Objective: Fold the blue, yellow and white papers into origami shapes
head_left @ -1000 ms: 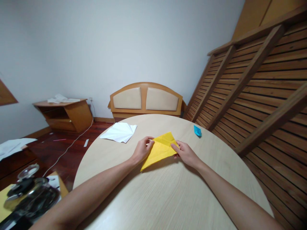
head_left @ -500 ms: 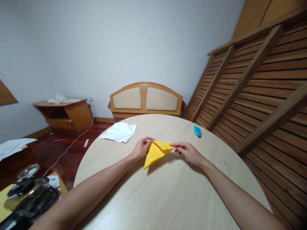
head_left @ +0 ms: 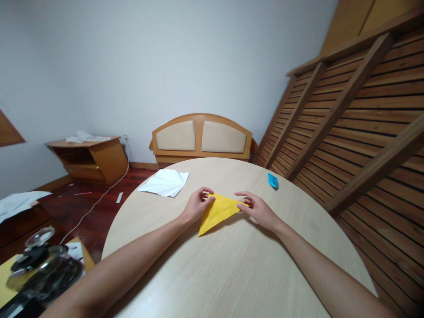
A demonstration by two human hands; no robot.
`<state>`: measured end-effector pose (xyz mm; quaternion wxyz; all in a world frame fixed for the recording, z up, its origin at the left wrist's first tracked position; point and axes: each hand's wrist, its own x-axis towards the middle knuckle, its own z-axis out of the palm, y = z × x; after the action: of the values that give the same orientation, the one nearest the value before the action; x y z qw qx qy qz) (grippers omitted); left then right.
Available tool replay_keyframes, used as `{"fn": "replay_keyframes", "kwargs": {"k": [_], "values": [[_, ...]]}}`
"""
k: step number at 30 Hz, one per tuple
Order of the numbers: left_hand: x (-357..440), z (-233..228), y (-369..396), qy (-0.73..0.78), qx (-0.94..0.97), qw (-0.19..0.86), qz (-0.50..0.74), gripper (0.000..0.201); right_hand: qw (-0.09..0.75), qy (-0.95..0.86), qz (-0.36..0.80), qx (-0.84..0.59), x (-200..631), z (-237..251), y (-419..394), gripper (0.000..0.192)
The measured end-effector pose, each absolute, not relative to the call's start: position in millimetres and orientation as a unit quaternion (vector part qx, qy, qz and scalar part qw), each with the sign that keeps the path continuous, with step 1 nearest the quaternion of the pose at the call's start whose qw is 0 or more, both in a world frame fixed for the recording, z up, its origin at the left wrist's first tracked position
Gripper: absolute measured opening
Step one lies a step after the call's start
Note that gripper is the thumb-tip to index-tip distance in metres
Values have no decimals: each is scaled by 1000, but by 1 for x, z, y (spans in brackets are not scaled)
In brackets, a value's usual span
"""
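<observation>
Round table (head_left: 232, 274) with a pale, wood-grain top, seen from its near edge. A folded triangular sheet of yellow paper (head_left: 218, 212) is laid flat near the centre. A pleated sheet of white paper (head_left: 165, 182) is placed at the far left of the top, and a small folded piece of blue paper (head_left: 272, 180) at the far right.

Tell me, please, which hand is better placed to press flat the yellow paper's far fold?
Probably the right hand: its fingers lie along the far edge of the yellow paper, while the left hand only pins the left corner.
</observation>
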<state>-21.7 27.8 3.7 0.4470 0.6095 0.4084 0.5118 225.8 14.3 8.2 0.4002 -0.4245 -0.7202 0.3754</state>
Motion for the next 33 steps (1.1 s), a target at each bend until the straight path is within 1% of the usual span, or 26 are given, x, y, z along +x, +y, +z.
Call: {"fn": "replay_keyframes", "kwargs": {"k": [2, 3, 6, 9, 15, 19, 23, 28, 33], "values": [[-20, 1, 27, 386, 597, 485, 509, 52, 390, -723, 379, -426, 221, 9, 12, 44], [-19, 1, 27, 379, 593, 503, 502, 53, 381, -726, 380, -427, 219, 9, 11, 40], [-14, 1, 23, 376, 589, 533, 476, 46, 359, -742, 370, -428, 211, 11, 8, 30], [-11, 1, 20, 381, 597, 536, 458, 46, 351, -753, 352, -431, 205, 13, 4, 29], [-10, -1, 19, 369, 674, 486, 416, 41, 341, -768, 341, -422, 198, 14, -1, 29], [-11, 3, 17, 370, 684, 465, 423, 38, 336, -772, 343, -416, 195, 9, 1, 27], [-10, 5, 15, 367, 705, 426, 432, 34, 324, -770, 346, -427, 193, 6, 1, 30], [-14, 1, 21, 419, 680, 385, 461, 30, 311, -771, 350, -432, 197, 10, 1, 33], [-21, -5, 33, 479, 655, 331, 481, 24, 301, -771, 339, -447, 203, 9, 4, 41]]}}
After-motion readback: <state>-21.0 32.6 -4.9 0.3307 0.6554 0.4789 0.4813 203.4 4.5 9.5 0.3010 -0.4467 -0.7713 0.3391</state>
